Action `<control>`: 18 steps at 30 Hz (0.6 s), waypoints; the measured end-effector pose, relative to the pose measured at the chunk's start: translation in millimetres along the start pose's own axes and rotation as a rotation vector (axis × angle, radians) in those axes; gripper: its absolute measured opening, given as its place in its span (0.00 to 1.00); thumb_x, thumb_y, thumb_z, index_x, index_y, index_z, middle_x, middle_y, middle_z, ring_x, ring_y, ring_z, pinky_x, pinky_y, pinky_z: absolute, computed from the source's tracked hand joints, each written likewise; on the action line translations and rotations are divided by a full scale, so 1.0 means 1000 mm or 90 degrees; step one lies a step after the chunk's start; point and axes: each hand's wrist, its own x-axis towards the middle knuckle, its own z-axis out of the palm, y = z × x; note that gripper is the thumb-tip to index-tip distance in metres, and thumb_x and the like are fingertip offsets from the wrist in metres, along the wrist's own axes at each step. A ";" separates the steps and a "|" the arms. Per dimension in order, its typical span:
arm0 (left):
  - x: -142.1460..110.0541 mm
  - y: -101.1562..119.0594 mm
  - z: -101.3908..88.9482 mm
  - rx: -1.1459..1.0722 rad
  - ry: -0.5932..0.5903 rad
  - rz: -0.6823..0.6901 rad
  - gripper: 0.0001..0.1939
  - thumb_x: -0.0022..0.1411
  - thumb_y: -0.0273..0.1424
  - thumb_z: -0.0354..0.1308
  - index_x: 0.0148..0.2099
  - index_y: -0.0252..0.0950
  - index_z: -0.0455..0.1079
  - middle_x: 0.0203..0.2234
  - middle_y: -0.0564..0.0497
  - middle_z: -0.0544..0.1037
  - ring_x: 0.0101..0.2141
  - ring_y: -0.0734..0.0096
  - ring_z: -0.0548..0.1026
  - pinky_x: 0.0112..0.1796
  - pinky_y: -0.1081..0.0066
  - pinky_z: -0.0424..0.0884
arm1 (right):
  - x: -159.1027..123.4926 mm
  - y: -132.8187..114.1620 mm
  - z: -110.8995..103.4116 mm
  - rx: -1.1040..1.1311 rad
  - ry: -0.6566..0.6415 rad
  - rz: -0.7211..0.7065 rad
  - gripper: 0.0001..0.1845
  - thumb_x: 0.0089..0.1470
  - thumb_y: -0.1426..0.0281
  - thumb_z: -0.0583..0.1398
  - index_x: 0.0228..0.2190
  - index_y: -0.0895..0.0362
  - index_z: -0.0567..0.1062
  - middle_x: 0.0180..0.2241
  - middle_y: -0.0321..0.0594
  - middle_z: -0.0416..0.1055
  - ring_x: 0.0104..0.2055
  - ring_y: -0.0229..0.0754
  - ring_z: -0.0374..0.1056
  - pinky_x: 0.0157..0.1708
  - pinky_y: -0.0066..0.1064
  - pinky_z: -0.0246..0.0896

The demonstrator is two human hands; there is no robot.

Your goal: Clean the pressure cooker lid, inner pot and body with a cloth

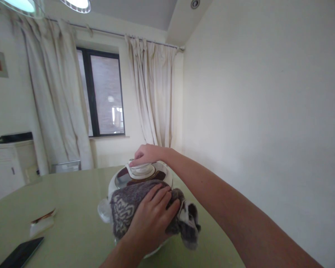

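A round white appliance (111,186) with a dark, see-through window in its top stands on the table. My right hand (149,153) reaches over it, fingers curled round the white handle (141,171) on top. Across the appliance's near side lies a grey-purple cloth (128,204) with a pale pattern. My left hand (153,212) presses this cloth against the appliance, fingers bent over it. The cloth's bunched end (190,227) hangs out to the right of that hand. Much of the appliance's front is hidden by cloth and hand.
The pale green table (78,208) holds a dark phone-like slab (21,253) at lower left, with a small whitish packet (41,223) behind it. A white wall (262,111) rises on the right. Curtains (56,96) and a window (107,95) are at the back.
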 end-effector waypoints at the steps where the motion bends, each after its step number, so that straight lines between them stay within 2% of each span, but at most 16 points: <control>1: -0.011 -0.008 -0.005 0.000 0.046 -0.022 0.30 0.59 0.45 0.68 0.62 0.44 0.74 0.55 0.44 0.80 0.60 0.51 0.72 0.66 0.51 0.58 | -0.001 0.000 0.002 -0.007 0.020 -0.005 0.22 0.55 0.49 0.69 0.28 0.57 0.84 0.25 0.33 0.75 0.31 0.37 0.67 0.32 0.28 0.53; 4: -0.031 -0.038 -0.021 -0.014 0.128 -0.193 0.25 0.57 0.41 0.67 0.57 0.43 0.77 0.53 0.43 0.82 0.55 0.47 0.76 0.59 0.51 0.68 | -0.002 0.004 0.014 0.044 0.077 -0.025 0.30 0.59 0.46 0.64 0.20 0.58 0.74 0.19 0.29 0.61 0.27 0.34 0.58 0.30 0.30 0.46; 7: -0.034 -0.077 -0.037 -0.138 0.110 -0.429 0.19 0.57 0.43 0.65 0.48 0.40 0.79 0.46 0.45 0.85 0.47 0.50 0.80 0.50 0.57 0.76 | -0.005 0.011 0.032 0.126 0.153 -0.030 0.33 0.63 0.45 0.59 0.19 0.57 0.68 0.19 0.28 0.54 0.27 0.34 0.53 0.30 0.30 0.44; 9: -0.033 -0.103 -0.045 -0.272 0.078 -0.528 0.19 0.56 0.46 0.64 0.45 0.40 0.79 0.41 0.48 0.86 0.43 0.52 0.82 0.46 0.61 0.77 | -0.009 0.015 0.047 0.155 0.220 -0.039 0.32 0.66 0.45 0.56 0.21 0.57 0.68 0.21 0.29 0.56 0.28 0.35 0.55 0.31 0.30 0.45; 13: -0.037 -0.146 -0.048 -0.461 0.059 -0.621 0.24 0.44 0.50 0.72 0.38 0.39 0.80 0.32 0.50 0.86 0.37 0.52 0.82 0.41 0.62 0.79 | -0.015 0.015 0.066 0.177 0.301 -0.037 0.25 0.71 0.51 0.53 0.30 0.55 0.73 0.28 0.32 0.69 0.35 0.38 0.65 0.38 0.29 0.53; 15: -0.040 -0.157 -0.046 -0.532 0.069 -0.666 0.27 0.38 0.50 0.75 0.37 0.37 0.80 0.31 0.49 0.86 0.37 0.50 0.83 0.41 0.61 0.80 | -0.017 0.013 0.069 0.178 0.309 -0.021 0.22 0.73 0.55 0.52 0.33 0.54 0.76 0.32 0.34 0.74 0.39 0.39 0.69 0.42 0.29 0.56; 18: -0.042 -0.166 -0.038 -0.669 0.112 -0.722 0.31 0.39 0.50 0.76 0.41 0.35 0.81 0.34 0.45 0.87 0.39 0.47 0.84 0.43 0.58 0.81 | -0.019 0.009 0.068 0.160 0.297 0.006 0.22 0.75 0.58 0.50 0.38 0.52 0.79 0.37 0.35 0.79 0.44 0.42 0.72 0.46 0.30 0.59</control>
